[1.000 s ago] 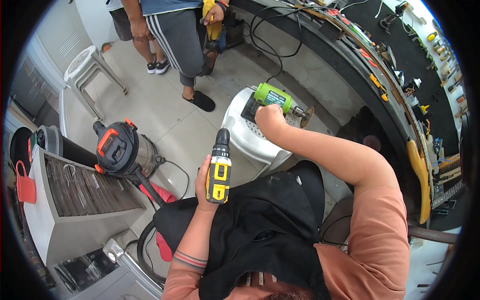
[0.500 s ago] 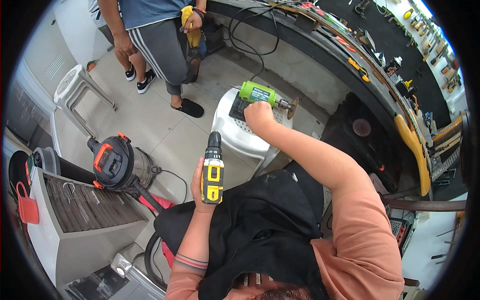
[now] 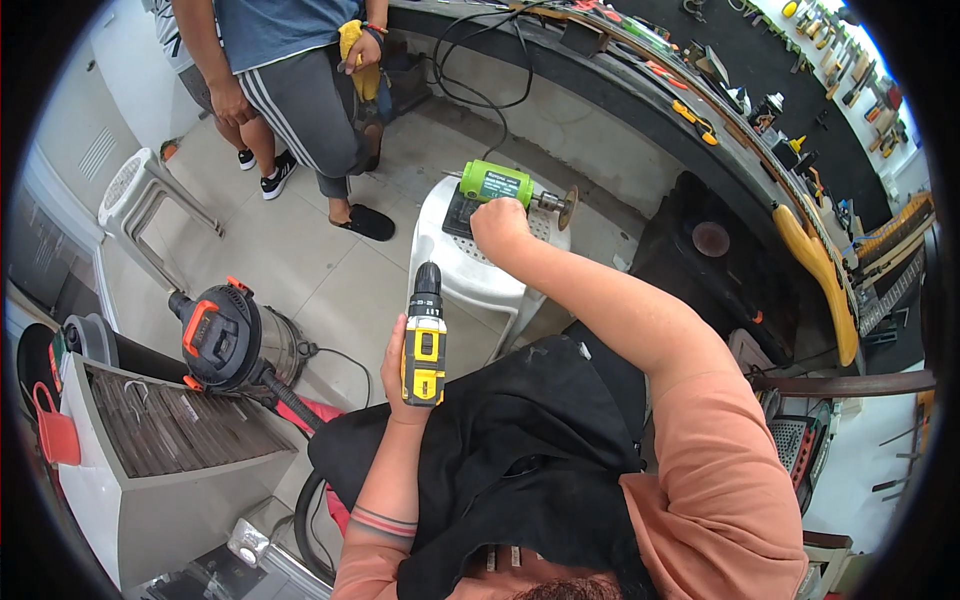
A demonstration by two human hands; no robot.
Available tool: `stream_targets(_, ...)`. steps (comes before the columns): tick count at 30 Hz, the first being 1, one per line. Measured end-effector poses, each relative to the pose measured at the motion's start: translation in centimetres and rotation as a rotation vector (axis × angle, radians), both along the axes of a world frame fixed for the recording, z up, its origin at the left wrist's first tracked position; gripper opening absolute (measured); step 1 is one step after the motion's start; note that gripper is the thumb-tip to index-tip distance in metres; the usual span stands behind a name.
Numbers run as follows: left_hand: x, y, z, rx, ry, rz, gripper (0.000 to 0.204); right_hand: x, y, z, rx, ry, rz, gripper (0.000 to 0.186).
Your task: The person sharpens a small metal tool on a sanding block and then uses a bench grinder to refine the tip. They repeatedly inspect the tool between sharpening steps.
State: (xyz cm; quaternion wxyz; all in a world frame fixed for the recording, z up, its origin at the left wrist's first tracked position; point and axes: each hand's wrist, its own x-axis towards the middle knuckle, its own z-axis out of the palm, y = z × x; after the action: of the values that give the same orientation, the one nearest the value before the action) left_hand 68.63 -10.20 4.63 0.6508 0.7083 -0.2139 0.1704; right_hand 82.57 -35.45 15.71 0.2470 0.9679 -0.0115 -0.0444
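Observation:
My left hand (image 3: 396, 375) is wrapped round a yellow and black cordless drill (image 3: 425, 345), its black chuck pointing away from me. A white plastic stool (image 3: 432, 245) stands ahead of my knees. On it sits a green bench grinder motor (image 3: 497, 184) with a black base (image 3: 460, 214), a metal chuck on its right end and a thin brown disc (image 3: 569, 207) fitted there. My right hand (image 3: 500, 228) is closed at the near side of the motor, by the base. Its fingertips are hidden, so what they grip cannot be seen.
A vacuum cleaner (image 3: 225, 335) stands at the left, near a grey cabinet (image 3: 150, 490). Another white stool (image 3: 135, 185) is farther back. Two people stand at the far left, one holding a yellow cloth (image 3: 352, 45). A long dark workbench (image 3: 600, 75) with tools curves along the right.
The view has shifted slightly, so the stool and the motor appear a little farther left. My right hand stays at the motor, and the drill is still in my left hand.

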Motion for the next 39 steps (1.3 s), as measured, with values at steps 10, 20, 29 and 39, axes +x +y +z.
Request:
stream_targets(10,-0.2,-0.6,0.1,-0.013,0.007,-0.014,0.086,0.4,-0.2,-0.2,0.045,0.023,-0.056,0.017)
stream_targets(20,-0.5,-0.7,1.1,0.056,-0.047,0.011,0.067,0.3,-0.5,-0.5,0.003,0.041,-0.041,0.016)
stream_targets(29,-0.3,-0.8,0.3,0.025,-0.044,0.011,0.086,0.4,-0.5,-0.5,0.008,0.046,-0.037,0.017)
stream_targets(39,-0.1,-0.8,0.0,0.060,-0.063,0.030,0.084,0.5,-0.6,0.2,0.016,0.046,-0.024,0.016)
